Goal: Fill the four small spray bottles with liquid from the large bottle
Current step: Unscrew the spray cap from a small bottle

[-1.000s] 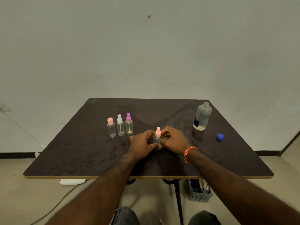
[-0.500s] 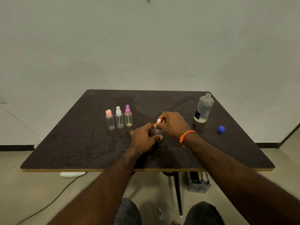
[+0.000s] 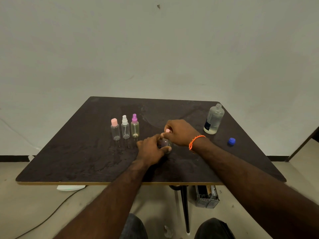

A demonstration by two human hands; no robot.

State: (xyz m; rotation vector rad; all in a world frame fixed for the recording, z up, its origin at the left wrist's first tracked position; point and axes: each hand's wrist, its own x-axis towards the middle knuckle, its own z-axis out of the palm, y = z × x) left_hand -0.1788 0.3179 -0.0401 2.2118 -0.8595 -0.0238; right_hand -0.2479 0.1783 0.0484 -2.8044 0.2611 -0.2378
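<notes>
A small clear spray bottle (image 3: pixel 166 143) with a pink top (image 3: pixel 167 130) stands mid-table. My left hand (image 3: pixel 151 149) grips its body. My right hand (image 3: pixel 181 132) pinches the pink top from above. Three other small bottles stand in a row to the left: a pink-capped one (image 3: pixel 115 129), a white-topped one (image 3: pixel 125 129) and a purple-topped one (image 3: pixel 135 128) holding yellowish liquid. The large clear bottle (image 3: pixel 214 119) stands uncapped at the far right, partly filled. Its blue cap (image 3: pixel 231 141) lies on the table to its right.
The dark table (image 3: pixel 77 161) shows wet-looking patches near its far middle. Under it are a table leg (image 3: pixel 184 209), a grey crate (image 3: pixel 207 197), a white object (image 3: pixel 70 188) and a cable on the floor. A plain wall is behind.
My right hand has risen from beside the bottle onto its pink top, hiding most of it. My left hand keeps hold of the body. The view has tilted slightly.
</notes>
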